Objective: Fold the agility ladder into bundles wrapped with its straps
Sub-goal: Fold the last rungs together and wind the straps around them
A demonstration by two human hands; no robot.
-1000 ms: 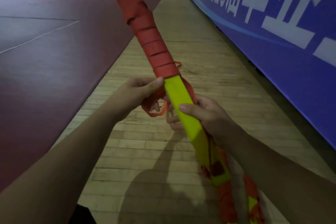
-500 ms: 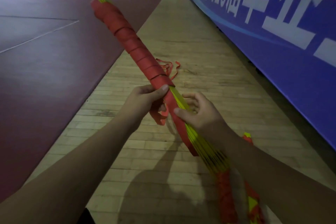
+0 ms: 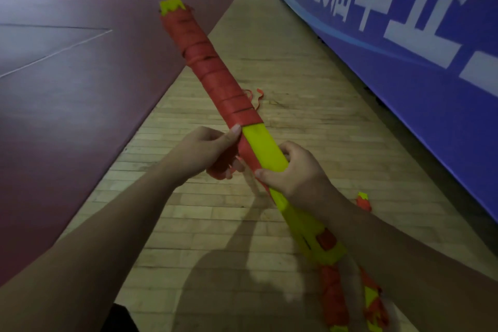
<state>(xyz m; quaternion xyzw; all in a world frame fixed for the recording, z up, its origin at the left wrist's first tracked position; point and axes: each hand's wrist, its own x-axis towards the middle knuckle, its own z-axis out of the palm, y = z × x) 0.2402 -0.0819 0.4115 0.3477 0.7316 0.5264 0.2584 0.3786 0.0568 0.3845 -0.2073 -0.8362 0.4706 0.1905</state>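
Observation:
A bundle of yellow ladder rungs (image 3: 265, 152) points away from me, up and to the left. Its far half is wound with the red strap (image 3: 213, 70). My left hand (image 3: 207, 153) grips the loose red strap beside the bundle, thumb tip at the edge of the last wrap. My right hand (image 3: 293, 172) holds the bare yellow part just below, thumb on the near side. The bundle's near end, with red patches, runs under my right forearm.
Below me is a pale wooden floor strip (image 3: 296, 105), with a dark red court surface (image 3: 80, 75) to the left. A blue banner wall (image 3: 404, 62) runs along the right. More wrapped yellow-and-red bundles (image 3: 334, 302) lie at the lower right.
The bundle has tipped lower and rolled, so a flat yellow face shows now. My left hand has carried the strap round the bundle; my right hand keeps its grip.

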